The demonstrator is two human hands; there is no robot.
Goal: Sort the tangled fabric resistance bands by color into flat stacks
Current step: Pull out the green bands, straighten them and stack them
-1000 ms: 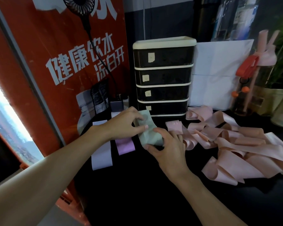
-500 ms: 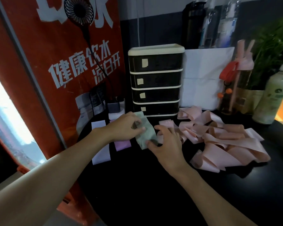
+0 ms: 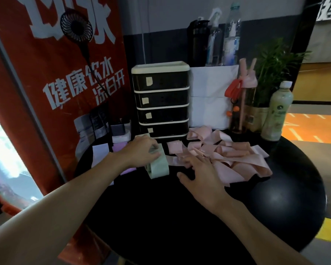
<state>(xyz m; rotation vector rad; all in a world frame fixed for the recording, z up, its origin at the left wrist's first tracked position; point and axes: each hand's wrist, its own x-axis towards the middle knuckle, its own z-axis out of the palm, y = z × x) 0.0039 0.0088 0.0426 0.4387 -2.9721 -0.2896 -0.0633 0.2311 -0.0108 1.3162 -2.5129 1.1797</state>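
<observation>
Both hands work over a round black table [image 3: 161, 222] in the head view. Left hand [image 3: 141, 153] curls its fingers over the far end of the green band [image 3: 159, 167] and holds it. That band lies mostly flat toward the far left of the table, just in front of the small drawer unit [image 3: 161, 100] at the far edge. Right hand [image 3: 201, 175] is open with fingers spread and straight, fingertips touching the near left side of the pile of pink bands [image 3: 237, 156]. The tangled pile spreads across the far right part of the table. A purple band [image 3: 128, 170] and a pale band [image 3: 100, 153] lie flat near the left edge, partly hidden by the left forearm.
</observation>
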